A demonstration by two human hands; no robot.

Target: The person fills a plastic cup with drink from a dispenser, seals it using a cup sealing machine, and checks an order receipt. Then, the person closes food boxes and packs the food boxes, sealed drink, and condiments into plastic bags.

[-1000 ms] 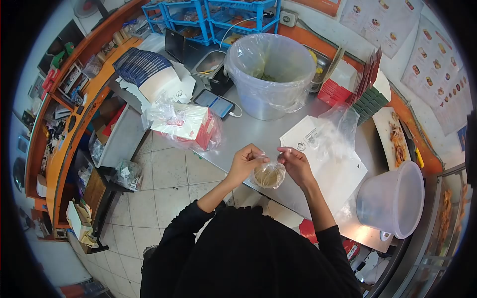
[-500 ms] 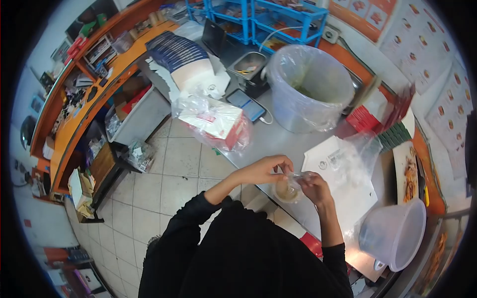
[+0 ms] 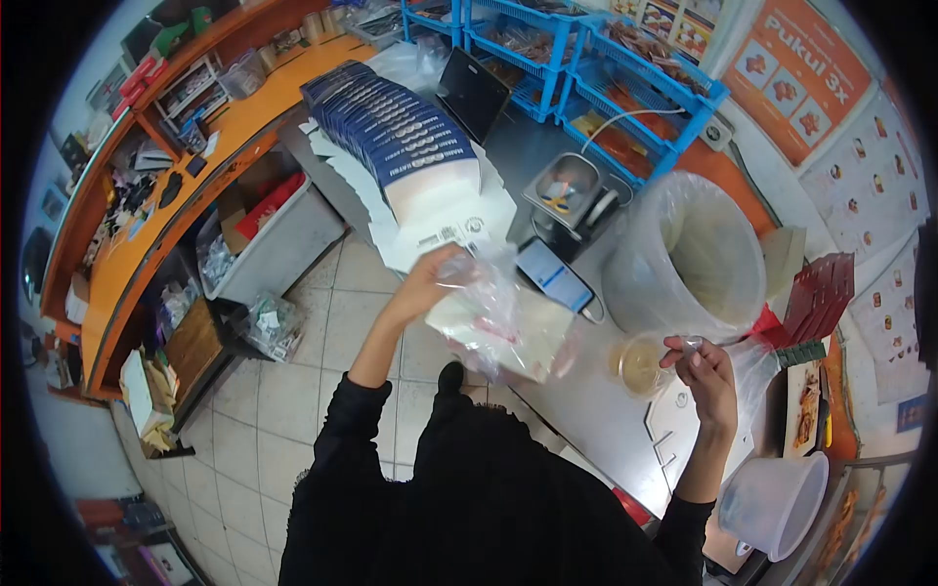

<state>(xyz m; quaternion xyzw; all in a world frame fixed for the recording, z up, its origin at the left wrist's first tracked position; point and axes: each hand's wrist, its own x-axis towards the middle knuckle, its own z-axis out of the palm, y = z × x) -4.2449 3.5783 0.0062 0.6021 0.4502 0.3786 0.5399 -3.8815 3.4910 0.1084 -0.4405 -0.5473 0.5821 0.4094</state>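
Note:
My right hand (image 3: 705,381) is closed, its fingers pinching the gathered top of a small clear bag of pale tan sauce (image 3: 640,364). The round sauce portion hangs beside the fingertips, above the metal table. Off to the left, my left hand (image 3: 430,285) grips the edge of a larger clear plastic bag (image 3: 489,303). A white and red box (image 3: 518,337) sits in or under that plastic, partly blurred. Just beyond my left hand lies a row of dark blue printed folded boxes (image 3: 401,127) on flat white card sheets (image 3: 493,210).
Beside the plastic bag lies a phone (image 3: 555,275). A large plastic-lined tub (image 3: 684,254) stands behind my right hand, with red cartons (image 3: 816,293) to its right. Blue racks (image 3: 635,88) rise at the back. A clear bucket (image 3: 777,503) is at lower right.
My left hand has left the sauce bag and moved left onto the larger plastic bag. The right hand has carried the sauce bag right, towards the tub. The view has shifted.

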